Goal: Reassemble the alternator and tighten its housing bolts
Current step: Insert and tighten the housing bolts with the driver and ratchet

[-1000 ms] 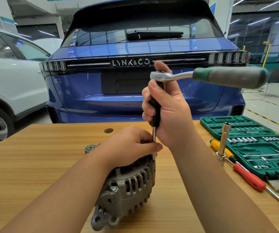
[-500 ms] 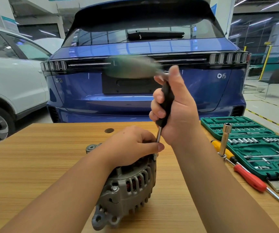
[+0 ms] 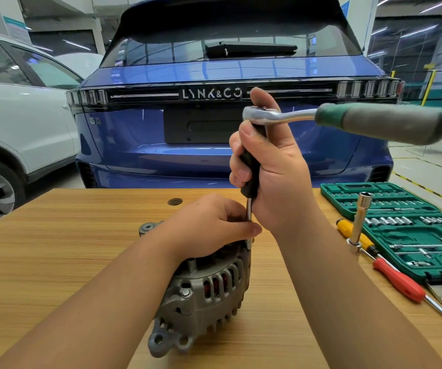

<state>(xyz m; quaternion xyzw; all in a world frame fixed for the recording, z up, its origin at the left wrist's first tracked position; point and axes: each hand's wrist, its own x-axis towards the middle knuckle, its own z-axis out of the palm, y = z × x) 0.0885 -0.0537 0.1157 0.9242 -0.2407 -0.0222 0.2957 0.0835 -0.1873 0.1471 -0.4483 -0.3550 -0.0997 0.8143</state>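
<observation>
The alternator stands on the wooden table, in the near middle, with its pulley side turned to the far left. The left hand lies on top of the housing and its fingers pinch the thin metal shaft just above the socket, probably to keep the socket seated on a housing bolt at the right rim. The right hand is wrapped firmly around the black grip of the extension driver, which stands nearly upright. On its top sits the ratchet, whose green handle points to the right and looks blurred. There is free air around the handle for a swing. On the right side of the table lie the open green socket case, a standing deep socket and two screwdrivers, near the table edge but well apart from the alternator.
</observation>
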